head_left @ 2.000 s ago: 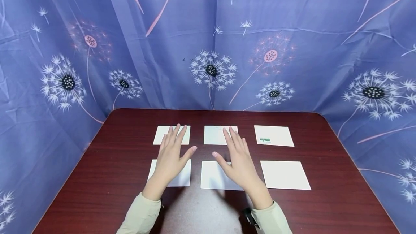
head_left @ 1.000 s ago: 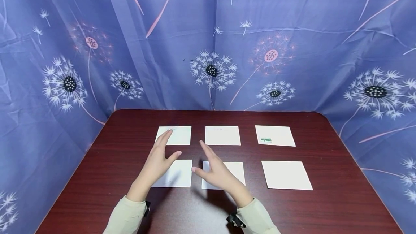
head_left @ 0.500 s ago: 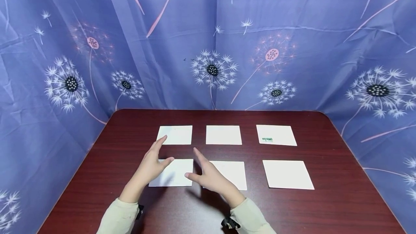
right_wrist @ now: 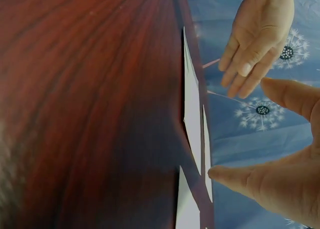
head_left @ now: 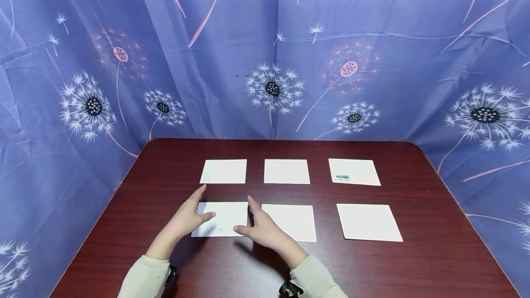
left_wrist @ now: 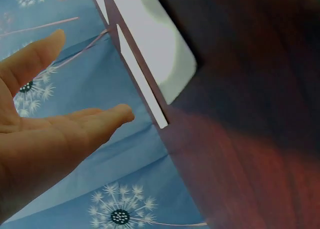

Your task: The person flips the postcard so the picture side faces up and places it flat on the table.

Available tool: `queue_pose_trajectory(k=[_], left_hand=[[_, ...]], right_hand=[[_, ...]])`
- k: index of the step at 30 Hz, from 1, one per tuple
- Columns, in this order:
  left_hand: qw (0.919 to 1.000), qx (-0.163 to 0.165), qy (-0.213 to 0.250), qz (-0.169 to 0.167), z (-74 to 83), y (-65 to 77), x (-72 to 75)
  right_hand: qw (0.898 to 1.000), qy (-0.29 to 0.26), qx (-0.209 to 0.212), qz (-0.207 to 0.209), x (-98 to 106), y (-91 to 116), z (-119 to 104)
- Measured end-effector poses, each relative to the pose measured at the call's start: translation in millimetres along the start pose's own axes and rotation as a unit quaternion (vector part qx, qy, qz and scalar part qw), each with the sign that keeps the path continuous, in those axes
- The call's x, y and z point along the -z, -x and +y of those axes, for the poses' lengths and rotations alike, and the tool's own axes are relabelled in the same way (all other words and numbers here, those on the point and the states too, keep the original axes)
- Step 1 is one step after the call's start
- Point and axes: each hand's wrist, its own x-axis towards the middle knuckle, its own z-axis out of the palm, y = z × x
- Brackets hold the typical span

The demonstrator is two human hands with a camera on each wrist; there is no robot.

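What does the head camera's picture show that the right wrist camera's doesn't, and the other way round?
Only the head view shows all six white cards, the small green print on one, and the pale sleeves.

Only the right wrist view shows the palm side of the left hand, and cards almost edge-on.

Both show the left hand, the right hand, some cards, the dark red table and the blue dandelion curtain.

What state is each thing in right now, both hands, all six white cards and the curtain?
Left hand: open, raised, holding nothing
Right hand: open, thumb spread, holding nothing
Near left card: flat, partly hidden by both hands
Near middle card: flat, partly hidden by the right hand
Near right card: flat
Far left card: flat
Far middle card: flat
Far right card: flat, green print showing
Curtain: hanging, creased
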Motion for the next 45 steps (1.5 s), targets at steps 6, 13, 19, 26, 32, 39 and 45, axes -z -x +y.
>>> queue_pose_trajectory(k=[6, 13, 19, 26, 32, 39, 45], left_hand=[[0.9987, 0.035, 0.022, -0.030, -7.3, 0.9, -1.1], [0.9956, 0.079, 0.019, -0.046, -9.9, 6.8, -2.0], [0.9937, 0.098, 0.023, -0.050, -11.4, 9.1, -9.0], [0.9933, 0.098, 0.036, -0.049, -14.2, 8.1, -11.4], [0.9923, 0.097, 0.066, -0.038, -16.5, 9.1, -9.5], [0.9926, 0.094, 0.074, -0.022, -17.1, 8.1, -8.5], [0.9928, 0.097, 0.069, -0.015, -19.2, 6.6, -9.6]], right_hand=[[1.000, -0.020, -0.017, 0.007, -3.9, -0.6, 2.4], [0.998, -0.044, -0.040, 0.007, -10.2, -1.5, 4.8], [0.998, -0.040, -0.043, 0.010, -15.2, -0.5, 3.7], [0.997, -0.049, -0.046, 0.022, -19.4, -1.0, 3.3], [0.995, -0.081, -0.044, 0.034, -21.2, -2.0, 3.5], [0.984, -0.160, -0.055, 0.058, -21.1, -2.8, 1.8], [0.973, -0.202, -0.075, 0.085, -19.6, -4.3, 1.9]])
